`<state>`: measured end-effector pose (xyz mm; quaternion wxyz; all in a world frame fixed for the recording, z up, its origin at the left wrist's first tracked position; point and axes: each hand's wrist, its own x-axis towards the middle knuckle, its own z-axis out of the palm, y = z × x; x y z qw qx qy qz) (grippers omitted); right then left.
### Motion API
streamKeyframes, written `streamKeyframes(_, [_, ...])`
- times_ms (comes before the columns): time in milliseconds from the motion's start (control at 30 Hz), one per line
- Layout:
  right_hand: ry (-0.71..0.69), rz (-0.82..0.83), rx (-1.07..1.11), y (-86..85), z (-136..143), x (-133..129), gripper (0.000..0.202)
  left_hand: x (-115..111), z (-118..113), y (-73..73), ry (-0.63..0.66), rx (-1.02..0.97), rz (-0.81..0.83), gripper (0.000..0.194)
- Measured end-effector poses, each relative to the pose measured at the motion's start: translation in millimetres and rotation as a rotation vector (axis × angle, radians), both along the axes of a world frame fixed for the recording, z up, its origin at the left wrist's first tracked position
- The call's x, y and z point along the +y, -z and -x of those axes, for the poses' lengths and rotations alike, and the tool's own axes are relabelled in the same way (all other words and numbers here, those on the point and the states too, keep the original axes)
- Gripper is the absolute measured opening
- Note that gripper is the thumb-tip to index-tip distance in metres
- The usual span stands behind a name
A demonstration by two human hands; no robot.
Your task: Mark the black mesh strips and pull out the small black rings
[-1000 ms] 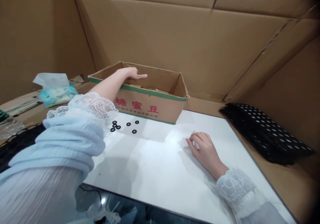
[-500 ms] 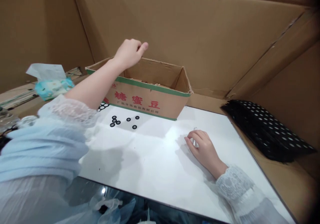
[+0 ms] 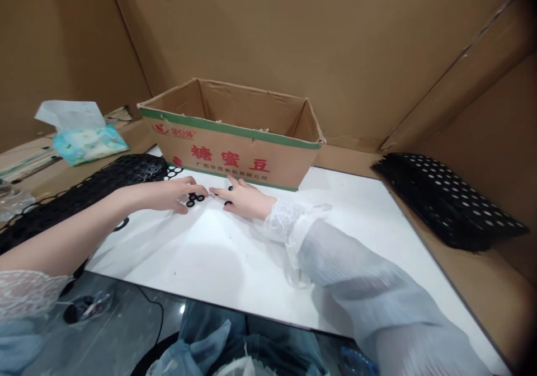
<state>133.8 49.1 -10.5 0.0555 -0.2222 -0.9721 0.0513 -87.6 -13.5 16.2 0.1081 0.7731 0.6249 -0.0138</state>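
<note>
Small black rings (image 3: 191, 203) lie in a cluster on the white tabletop, in front of the cardboard box. Over their left side reaches my left hand (image 3: 176, 193), fingers curved and apart, its fingertips close to the rings. My right hand (image 3: 248, 200) comes in from the right, palm down with fingers spread. Two more rings (image 3: 227, 203) show by its fingertips, partly covered. I cannot tell whether either hand is pressing on a ring. A small clear object (image 3: 324, 207) lies beside my right cuff.
The open cardboard box (image 3: 230, 146) with red lettering stands behind my hands. Black perforated material (image 3: 88, 191) runs under my left forearm. A tissue pack (image 3: 90, 142) lies at the left, and a black perforated stack (image 3: 448, 202) at the right. Cardboard walls surround the table.
My left hand has come down from above the box to the rings. My right hand has moved left to the rings, leaving the small clear object on the table.
</note>
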Motion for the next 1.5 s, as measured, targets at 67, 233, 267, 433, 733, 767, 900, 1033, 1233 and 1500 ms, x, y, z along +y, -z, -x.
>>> streamKeyframes(67, [-0.054, 0.046, -0.022, 4.6, 13, 8, 0.039, 0, 2, 1.7, 0.109, -0.071, 0.136, 0.046])
streamKeyframes(233, [-0.166, 0.090, 0.103, 14.6, 24, 23, 0.026, 4, 7, 4.5, 0.189, -0.116, 0.159, 0.039])
streamKeyframes(267, [-0.170, 0.099, 0.135, 16.2, 24, 25, 0.023, 5, 8, 5.7, 0.198, -0.112, 0.153, 0.038])
streamKeyframes(433, [-0.079, 0.094, 0.181, 21.3, 22, 22, 0.013, 8, 16, 14.4, 0.236, -0.108, 0.131, 0.035])
streamKeyframes(733, [0.195, -0.241, -0.061, 23.0, 19, -19, 0.024, -4, 18, 36.1, 0.216, 0.022, -0.119, 0.037])
streamKeyframes(767, [0.199, -0.270, -0.076, 23.2, 18, -21, 0.024, -3, 18, 39.5, 0.223, 0.068, -0.156, 0.036])
streamKeyframes(900, [0.216, -0.320, -0.133, 25.0, 7, -24, 0.024, 8, 17, 50.6, 0.250, 0.263, -0.245, 0.029])
streamKeyframes(1033, [0.208, -0.193, -0.112, 7.8, -14, -21, 0.034, 15, 12, 54.0, 0.213, 0.348, -0.310, 0.029])
streamKeyframes(1233, [0.255, -0.250, 0.501, -89.8, -26, 25, 0.029, 11, 6, 52.1, 0.087, 0.381, -0.352, 0.036])
streamKeyframes(1500, [0.465, 0.238, 0.476, -131.9, -39, 112, 0.057, 8, 7, 62.0, -0.011, 0.339, -0.356, 0.035])
